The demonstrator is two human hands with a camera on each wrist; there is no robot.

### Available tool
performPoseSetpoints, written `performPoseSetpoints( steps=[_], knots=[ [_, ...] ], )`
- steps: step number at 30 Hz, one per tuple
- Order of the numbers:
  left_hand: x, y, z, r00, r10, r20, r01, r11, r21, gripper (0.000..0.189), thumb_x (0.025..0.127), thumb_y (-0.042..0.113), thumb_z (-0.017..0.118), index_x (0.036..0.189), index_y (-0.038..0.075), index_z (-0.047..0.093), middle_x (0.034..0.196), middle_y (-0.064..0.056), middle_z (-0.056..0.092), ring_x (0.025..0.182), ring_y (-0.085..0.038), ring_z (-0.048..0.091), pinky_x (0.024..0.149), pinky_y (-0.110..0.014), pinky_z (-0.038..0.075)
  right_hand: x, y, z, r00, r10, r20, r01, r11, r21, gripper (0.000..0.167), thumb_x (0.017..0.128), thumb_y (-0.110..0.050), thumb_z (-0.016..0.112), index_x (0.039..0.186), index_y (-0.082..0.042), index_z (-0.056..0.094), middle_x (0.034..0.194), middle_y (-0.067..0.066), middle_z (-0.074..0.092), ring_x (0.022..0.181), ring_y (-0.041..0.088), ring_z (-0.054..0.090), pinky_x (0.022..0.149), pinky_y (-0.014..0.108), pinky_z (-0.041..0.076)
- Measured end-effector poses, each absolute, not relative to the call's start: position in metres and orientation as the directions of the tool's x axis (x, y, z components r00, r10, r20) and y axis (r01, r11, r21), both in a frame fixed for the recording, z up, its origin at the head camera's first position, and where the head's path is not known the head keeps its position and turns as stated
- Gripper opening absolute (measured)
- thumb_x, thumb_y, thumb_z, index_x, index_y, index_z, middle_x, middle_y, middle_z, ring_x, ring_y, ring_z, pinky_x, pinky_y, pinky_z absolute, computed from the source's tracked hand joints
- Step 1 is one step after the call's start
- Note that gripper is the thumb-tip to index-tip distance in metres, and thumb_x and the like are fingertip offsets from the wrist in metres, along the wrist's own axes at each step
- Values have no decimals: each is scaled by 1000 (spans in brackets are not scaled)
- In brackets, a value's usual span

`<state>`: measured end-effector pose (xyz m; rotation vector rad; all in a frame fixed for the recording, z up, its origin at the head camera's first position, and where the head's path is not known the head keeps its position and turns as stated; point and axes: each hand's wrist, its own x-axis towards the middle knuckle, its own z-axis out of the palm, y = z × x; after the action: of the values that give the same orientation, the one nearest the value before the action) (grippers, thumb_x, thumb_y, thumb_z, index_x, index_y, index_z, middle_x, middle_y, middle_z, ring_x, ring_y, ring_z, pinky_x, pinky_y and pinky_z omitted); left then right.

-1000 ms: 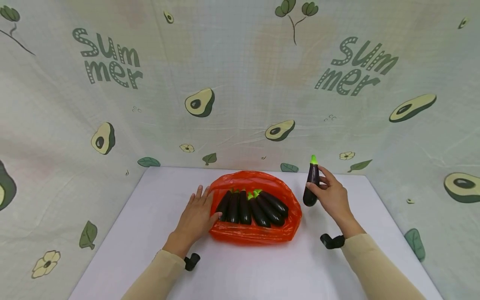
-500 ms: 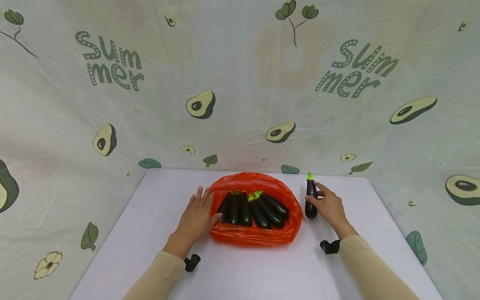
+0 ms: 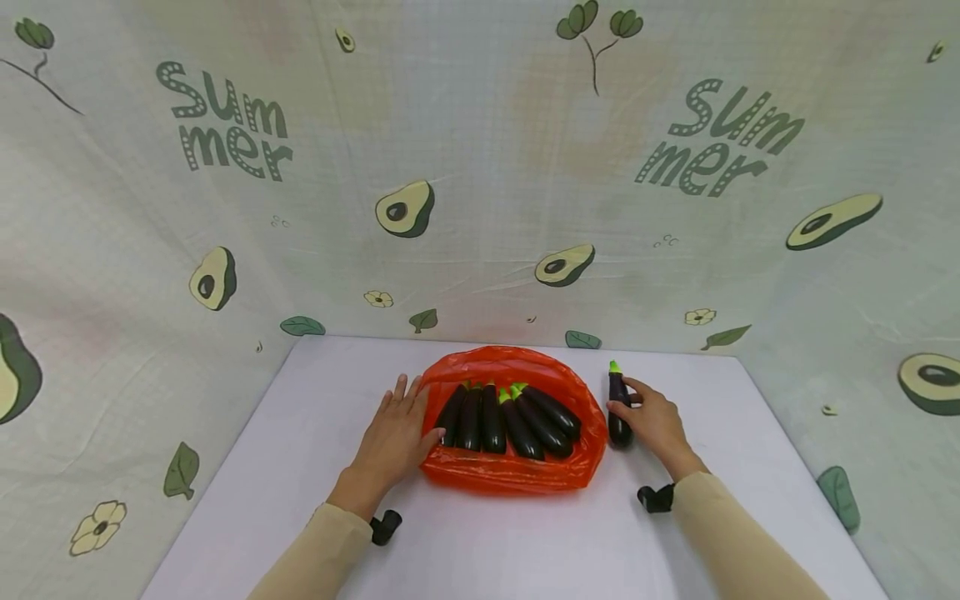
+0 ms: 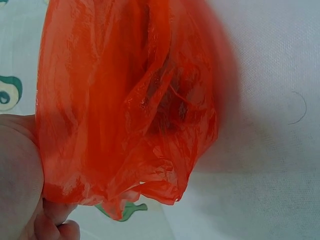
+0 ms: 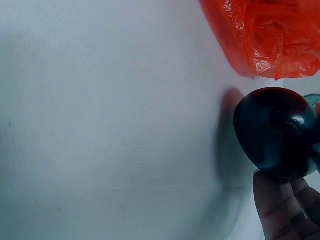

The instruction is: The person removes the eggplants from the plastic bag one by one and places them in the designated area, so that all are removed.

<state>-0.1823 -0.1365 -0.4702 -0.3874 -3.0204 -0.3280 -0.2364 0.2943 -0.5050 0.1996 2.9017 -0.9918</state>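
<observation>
An orange-red plastic bag point(image 3: 510, 480) lies with its mouth spread wide on the white table. Inside it, several dark purple eggplants point(image 3: 492, 423) lie side by side, green stems pointing away. My left hand point(image 3: 392, 440) rests against the bag's left side, fingers straight and spread, thumb reaching over the rim. To the right of the bag, my right hand point(image 3: 657, 423) holds another eggplant point(image 3: 619, 427) between thumb and fingers, its green stem pointing away. From the right wrist, that eggplant's rounded end point(image 5: 275, 134) shows close over the table, with a shadow beside it.
The white table point(image 3: 510, 550) runs back to a hanging cloth point(image 3: 480, 150) printed with avocados, leaves and lettering. This cloth also rises on the left and right sides. A black wrist camera point(image 3: 656, 499) sits at the right wrist.
My right hand has lowered the eggplant toward the table and brought it a little nearer to me, beside the bag. The left hand and the bag have stayed put.
</observation>
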Motion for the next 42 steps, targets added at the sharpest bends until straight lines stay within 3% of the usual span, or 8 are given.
performPoseSetpoints(
  steps=[21, 42],
  knots=[
    [-183, -134, -473, -971, 225, 84, 239, 945, 223, 86, 98, 45, 73, 163, 2, 36, 170, -18, 35, 163, -41, 17, 130, -59, 23, -236, 293, -517, -981, 130, -142, 189, 785, -590, 69, 101, -48, 65, 152, -2, 53, 141, 33, 61, 122, 47, 61, 104, 63, 53],
    [-183, -134, -471, -967, 236, 95, 252, 942, 222, 84, 99, 43, 73, 162, 0, 38, 169, -20, 37, 163, -41, 18, 130, -58, 23, -235, 296, -517, -972, 180, -149, 234, 766, -598, 82, 102, -58, 60, 154, 3, 45, 143, 34, 56, 125, 49, 58, 106, 63, 52]
  ],
)
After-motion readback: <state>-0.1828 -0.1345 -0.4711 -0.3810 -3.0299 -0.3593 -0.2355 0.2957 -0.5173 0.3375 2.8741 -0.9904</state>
